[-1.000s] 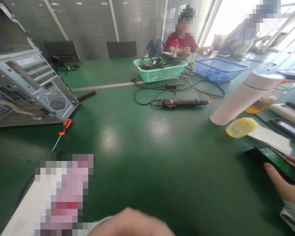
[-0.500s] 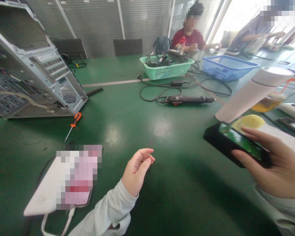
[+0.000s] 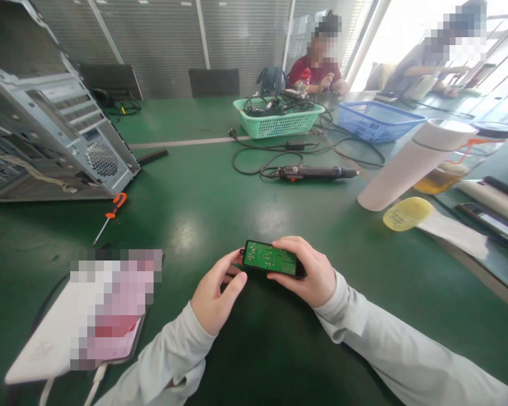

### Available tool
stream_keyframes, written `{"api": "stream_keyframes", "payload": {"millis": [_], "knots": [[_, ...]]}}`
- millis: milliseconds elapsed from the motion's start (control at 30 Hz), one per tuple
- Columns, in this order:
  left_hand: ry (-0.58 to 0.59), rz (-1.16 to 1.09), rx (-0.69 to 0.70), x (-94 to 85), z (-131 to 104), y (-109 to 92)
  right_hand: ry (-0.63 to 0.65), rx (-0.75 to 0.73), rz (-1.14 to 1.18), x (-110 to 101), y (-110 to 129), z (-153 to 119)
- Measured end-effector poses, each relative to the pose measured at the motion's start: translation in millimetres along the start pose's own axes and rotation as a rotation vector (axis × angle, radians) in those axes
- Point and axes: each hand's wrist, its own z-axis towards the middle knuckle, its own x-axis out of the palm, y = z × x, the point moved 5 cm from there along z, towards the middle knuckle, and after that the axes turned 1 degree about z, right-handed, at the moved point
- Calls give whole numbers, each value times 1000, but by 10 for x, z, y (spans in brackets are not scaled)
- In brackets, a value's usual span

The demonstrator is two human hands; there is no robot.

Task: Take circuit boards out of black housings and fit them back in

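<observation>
We are clasping one black-cased circuit board (image 3: 270, 257) with our right hand (image 3: 311, 273), holding our left hand (image 3: 215, 293) half-spread by the board's end; two plastic baskets (image 3: 279, 127) are sitting beyond.

**Green on green**

I see a bright green circuit board (image 3: 268, 256), speckled pale, in a black case (image 3: 301, 269) against a dark green surface (image 3: 195, 203). My feed shows light grey sleeves (image 3: 376, 327), an orange-handled screwdriver (image 3: 110, 215), a perforated mint basket (image 3: 281, 125) and a blue latticed basket (image 3: 366, 128).
</observation>
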Motion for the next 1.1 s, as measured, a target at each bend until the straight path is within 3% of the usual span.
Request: {"api": "stream_keyframes", "payload": {"millis": [367,467,567,700,900,967,1100], "knots": [[-8,-18,-36,-11,8,56,47,0,156,29,1,62],[-7,-24,-13,-15,0,35,87,70,246,24,13,57],[-9,-14,18,-23,-17,8,92,343,415,48,-61,36],[2,30,45,-52,-18,5,262,960,983,281,-169,-118],[60,-12,56,-43,17,31,446,1357,1345,422,-107,-265],[45,2,53,-28,11,23,460,1331,1311,420,-115,-263],[3,-41,-4,-17,7,12,374,1133,1127,349,-158,-193]]}}
